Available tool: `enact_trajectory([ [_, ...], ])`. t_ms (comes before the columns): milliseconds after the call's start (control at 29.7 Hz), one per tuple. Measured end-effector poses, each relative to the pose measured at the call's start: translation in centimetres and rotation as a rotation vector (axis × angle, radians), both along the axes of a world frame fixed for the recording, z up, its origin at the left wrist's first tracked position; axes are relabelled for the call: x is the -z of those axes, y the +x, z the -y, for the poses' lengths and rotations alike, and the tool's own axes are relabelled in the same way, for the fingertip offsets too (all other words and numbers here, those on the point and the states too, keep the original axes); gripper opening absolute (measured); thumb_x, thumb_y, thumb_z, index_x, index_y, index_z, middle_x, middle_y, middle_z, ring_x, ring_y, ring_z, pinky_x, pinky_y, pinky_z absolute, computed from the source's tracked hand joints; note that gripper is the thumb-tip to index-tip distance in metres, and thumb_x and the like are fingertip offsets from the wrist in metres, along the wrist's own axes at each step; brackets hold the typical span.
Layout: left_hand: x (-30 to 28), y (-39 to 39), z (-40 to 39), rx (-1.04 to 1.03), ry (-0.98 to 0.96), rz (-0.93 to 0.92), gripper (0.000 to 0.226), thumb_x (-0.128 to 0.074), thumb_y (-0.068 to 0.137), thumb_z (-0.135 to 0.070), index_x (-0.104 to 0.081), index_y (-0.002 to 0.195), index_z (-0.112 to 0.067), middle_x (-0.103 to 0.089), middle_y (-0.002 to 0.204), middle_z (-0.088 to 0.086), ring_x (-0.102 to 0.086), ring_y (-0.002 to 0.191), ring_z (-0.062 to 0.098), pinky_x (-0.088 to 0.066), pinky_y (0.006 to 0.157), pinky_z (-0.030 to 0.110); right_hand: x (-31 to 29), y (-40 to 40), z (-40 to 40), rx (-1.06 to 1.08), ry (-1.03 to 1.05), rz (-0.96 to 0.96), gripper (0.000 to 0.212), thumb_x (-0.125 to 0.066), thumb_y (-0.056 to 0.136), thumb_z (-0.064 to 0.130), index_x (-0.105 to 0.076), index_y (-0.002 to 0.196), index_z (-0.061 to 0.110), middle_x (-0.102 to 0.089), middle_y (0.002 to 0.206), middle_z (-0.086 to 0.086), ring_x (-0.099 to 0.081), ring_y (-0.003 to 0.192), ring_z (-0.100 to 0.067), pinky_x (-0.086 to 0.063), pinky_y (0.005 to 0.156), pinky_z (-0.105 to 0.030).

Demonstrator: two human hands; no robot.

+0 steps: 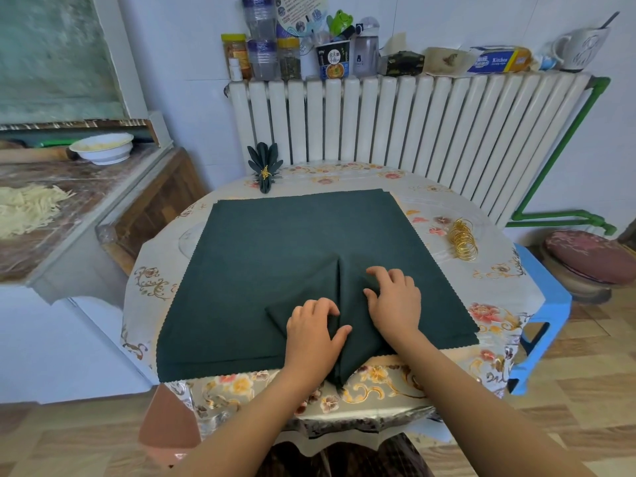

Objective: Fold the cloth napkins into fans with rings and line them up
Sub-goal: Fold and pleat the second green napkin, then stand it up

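While the partly folded napkin lies at the near edge of the tabletop, on top of the flat stack of dark green napkins, I see both hands working it. The left hand presses the left flap, fingers curled, thumb pinching cloth at the centre crease. The right hand rests on the right flap, its fingers bent and gripping a fold. The napkin's point hangs over the near edge. One finished fan napkin (gold ring fitted) stands at the far left edge. The spare gold rings lie in a pile at the right edge.
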State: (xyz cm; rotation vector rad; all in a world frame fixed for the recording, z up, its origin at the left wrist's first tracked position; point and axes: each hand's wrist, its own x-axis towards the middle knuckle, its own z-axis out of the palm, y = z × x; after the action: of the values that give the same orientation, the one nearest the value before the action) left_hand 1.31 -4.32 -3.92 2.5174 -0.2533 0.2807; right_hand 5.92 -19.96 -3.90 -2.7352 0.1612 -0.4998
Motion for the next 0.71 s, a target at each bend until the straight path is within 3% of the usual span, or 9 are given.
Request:
enact_trajectory([
  [101,0.1,0.0,0.1,0.063,0.061,0.044,0.021,-0.063,0.089,-0.036,-0.062,0.108,-0.028,-0.053,0.106,-0.007,-0.047,0.101,0.017,-0.029,0.082,0.028,0.1,0.6,0.2,-0.222,-0.122,0.130,0.041,-0.057,0.080,0.003,-0.067,0.116,0.021,-0.064,0.117,-0.002,-0.055,0.101,-0.032,-0.043,0.083,-0.043],
  [168,0.4,0.1,-0.1,0.109,0.091,0.126,0.015,-0.064,0.087,-0.032,-0.067,0.101,-0.027,-0.056,0.104,-0.004,-0.051,0.100,0.021,-0.031,0.080,0.031,-0.3,1.2,0.4,-0.360,-0.137,0.002,0.052,-0.041,0.083,0.002,-0.058,0.129,0.019,-0.053,0.137,0.002,-0.046,0.122,-0.029,-0.036,0.098,-0.042],
  [236,0.1,-0.1,-0.3,0.166,0.164,0.061,0.034,-0.045,0.090,-0.045,-0.063,0.111,-0.027,-0.051,0.119,-0.006,-0.046,0.113,0.020,-0.030,0.089,0.033,-0.6,1.8,0.6,-0.407,-0.096,-0.206,0.051,-0.036,0.094,0.009,-0.041,0.142,0.023,-0.038,0.148,0.008,-0.030,0.134,-0.019,-0.022,0.106,-0.032],
  [303,-0.1,-0.6,-0.6,0.235,0.271,-0.057,0.067,-0.014,0.081,-0.060,-0.051,0.126,-0.028,-0.034,0.143,-0.007,-0.027,0.134,0.015,-0.019,0.105,0.032,-0.7,2.2,0.7,-0.383,-0.112,-0.246,0.046,-0.035,0.100,0.028,-0.032,0.146,0.027,-0.038,0.147,0.007,-0.029,0.134,-0.017,-0.020,0.106,-0.032],
  [370,-0.3,-0.8,-0.8,0.286,0.338,-0.090,0.074,-0.006,0.079,-0.061,-0.043,0.133,-0.026,-0.013,0.157,-0.005,-0.005,0.144,0.012,-0.005,0.114,0.033,-0.7,2.5,0.4,-0.370,-0.208,-0.247,0.050,-0.029,0.100,0.045,-0.023,0.148,0.035,-0.038,0.144,0.008,-0.028,0.132,-0.018,-0.020,0.105,-0.033],
  [438,-0.4,-0.7,-0.8,0.323,0.358,-0.123,0.060,-0.016,0.092,-0.056,-0.039,0.137,-0.023,-0.002,0.160,-0.004,0.007,0.146,0.009,0.006,0.118,0.033,-0.4,2.7,0.2,-0.350,-0.289,-0.269,0.050,-0.024,0.099,0.050,-0.017,0.148,0.042,-0.035,0.144,0.008,-0.027,0.132,-0.019,-0.018,0.106,-0.035],
  [539,-0.4,-0.6,-0.8,0.331,0.368,-0.176,0.047,-0.029,0.100,-0.045,-0.033,0.141,-0.023,-0.002,0.161,-0.003,0.007,0.147,0.008,0.008,0.119,0.036,-0.2,2.6,-0.1,-0.265,-0.334,-0.286,0.048,-0.017,0.099,0.051,-0.019,0.146,0.044,-0.031,0.148,0.006,-0.025,0.134,-0.020,-0.013,0.111,-0.039],
  [640,-0.9,0.0,-1.0,0.324,0.337,-0.170,0.047,-0.037,0.097,-0.046,-0.036,0.140,-0.026,-0.016,0.158,-0.008,-0.007,0.146,0.009,-0.003,0.118,0.033,0.1,2.0,-0.5,-0.197,-0.376,-0.251,0.062,0.002,0.091,0.053,-0.024,0.146,0.041,-0.032,0.148,0.003,-0.027,0.133,-0.022,-0.013,0.111,-0.041],
  [707,-1.7,1.5,-1.2,0.344,0.315,-0.138,0.042,-0.043,0.096,-0.042,-0.045,0.134,-0.025,-0.036,0.148,-0.009,-0.027,0.138,0.011,-0.018,0.112,0.031,0.1,2.1,-0.4,-0.200,-0.331,-0.252,0.055,-0.006,0.095,0.051,-0.025,0.146,0.040,-0.030,0.149,0.002,-0.025,0.133,-0.022,-0.013,0.110,-0.040],
])
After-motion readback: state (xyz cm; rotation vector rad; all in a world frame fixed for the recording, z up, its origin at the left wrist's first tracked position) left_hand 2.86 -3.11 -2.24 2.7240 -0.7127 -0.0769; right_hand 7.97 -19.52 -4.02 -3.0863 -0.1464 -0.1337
